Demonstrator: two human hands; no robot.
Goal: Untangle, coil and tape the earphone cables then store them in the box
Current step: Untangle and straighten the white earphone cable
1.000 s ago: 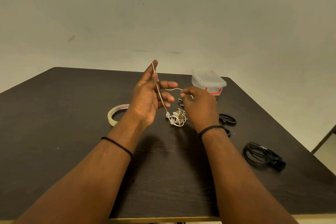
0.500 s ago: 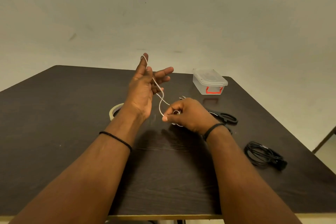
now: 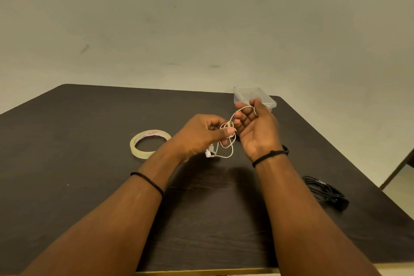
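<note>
A white earphone cable (image 3: 226,139) hangs in loose loops between both hands above the dark table (image 3: 89,175). My left hand (image 3: 201,133) pinches the bunch of loops with thumb and fingers; the earbuds dangle just below it. My right hand (image 3: 257,127) is palm-up, with a strand of the cable looped over its fingers. The clear plastic box (image 3: 246,94) with its lid on stands at the table's far edge, partly hidden behind my right hand. A roll of clear tape (image 3: 149,144) lies flat to the left of my left hand.
A coiled black cable (image 3: 324,191) lies at the right side of the table. Another black item (image 3: 285,149) peeks out behind my right wrist. A wall rises behind the table, and a chair leg shows at the far right edge.
My left hand dropped from its raised, fingers-up pose and closed on the loops. My right hand rose from the table and turned palm-up, drawing the cable toward the box.
</note>
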